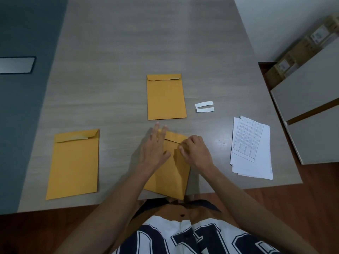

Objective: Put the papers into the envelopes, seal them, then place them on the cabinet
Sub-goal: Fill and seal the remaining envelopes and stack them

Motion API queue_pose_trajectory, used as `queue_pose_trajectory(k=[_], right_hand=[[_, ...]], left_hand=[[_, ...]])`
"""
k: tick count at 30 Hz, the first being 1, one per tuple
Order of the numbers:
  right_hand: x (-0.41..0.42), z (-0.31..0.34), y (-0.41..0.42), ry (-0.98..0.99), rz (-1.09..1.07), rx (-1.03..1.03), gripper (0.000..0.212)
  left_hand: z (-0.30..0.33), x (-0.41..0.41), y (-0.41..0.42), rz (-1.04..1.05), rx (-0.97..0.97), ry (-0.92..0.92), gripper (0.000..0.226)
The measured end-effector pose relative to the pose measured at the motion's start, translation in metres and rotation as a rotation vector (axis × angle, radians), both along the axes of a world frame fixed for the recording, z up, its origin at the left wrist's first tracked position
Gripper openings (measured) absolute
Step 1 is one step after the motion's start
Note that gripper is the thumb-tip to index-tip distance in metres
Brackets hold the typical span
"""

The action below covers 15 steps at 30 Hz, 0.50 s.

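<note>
The near manila envelope [170,171] lies lengthwise, flap away; left hand [154,149] presses flat, fingers spread; right hand [196,151] pinches its flap.

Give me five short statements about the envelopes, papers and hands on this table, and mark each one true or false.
1. Three envelopes lie on the table. True.
2. Both hands rest on the near envelope. True: left hand, right hand.
3. The paper stack lies left of the hands. False: it lies to their right.
4. Two white strips lie beside the far envelope. True.
5. The left envelope overhangs the table edge. False: it lies fully on the table.
</note>
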State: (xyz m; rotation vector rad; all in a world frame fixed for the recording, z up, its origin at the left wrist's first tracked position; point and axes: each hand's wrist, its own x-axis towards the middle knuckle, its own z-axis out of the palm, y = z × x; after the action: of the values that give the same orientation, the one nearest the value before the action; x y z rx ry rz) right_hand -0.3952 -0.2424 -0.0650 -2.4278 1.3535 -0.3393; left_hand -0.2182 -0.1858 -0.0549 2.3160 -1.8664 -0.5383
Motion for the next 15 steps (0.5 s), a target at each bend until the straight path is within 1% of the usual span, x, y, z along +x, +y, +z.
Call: queue_pose_trajectory(k=[2, 5, 7, 10, 12, 15], right_hand=[[0.005, 0.0, 0.007, 0.029, 0.002, -0.012, 0.03], [0.018, 0.0, 0.011, 0.107, 0.015, 0.034, 0.045], [0.028, 0.001, 0.013, 0.191, 0.041, 0.035, 0.054], [0.039, 0.0, 0.019, 0.355, 0.09, 0.056, 0.059], [0.039, -0.004, 0.021, 0.396, 0.088, 0.064, 0.064], [0.032, -0.015, 0.021, 0.431, 0.093, 0.075, 0.063]], left_hand=[[-0.002, 0.008, 0.0, -0.118, 0.009, -0.054, 0.078], [0.001, 0.016, -0.003, -0.209, 0.072, -0.136, 0.062], [0.005, 0.019, -0.004, -0.237, 0.083, -0.202, 0.059], [0.005, 0.022, 0.001, -0.29, 0.102, -0.3, 0.061], [0.002, 0.023, 0.005, -0.297, 0.123, -0.328, 0.063], [-0.004, 0.024, 0.007, -0.286, 0.155, -0.331, 0.065]])
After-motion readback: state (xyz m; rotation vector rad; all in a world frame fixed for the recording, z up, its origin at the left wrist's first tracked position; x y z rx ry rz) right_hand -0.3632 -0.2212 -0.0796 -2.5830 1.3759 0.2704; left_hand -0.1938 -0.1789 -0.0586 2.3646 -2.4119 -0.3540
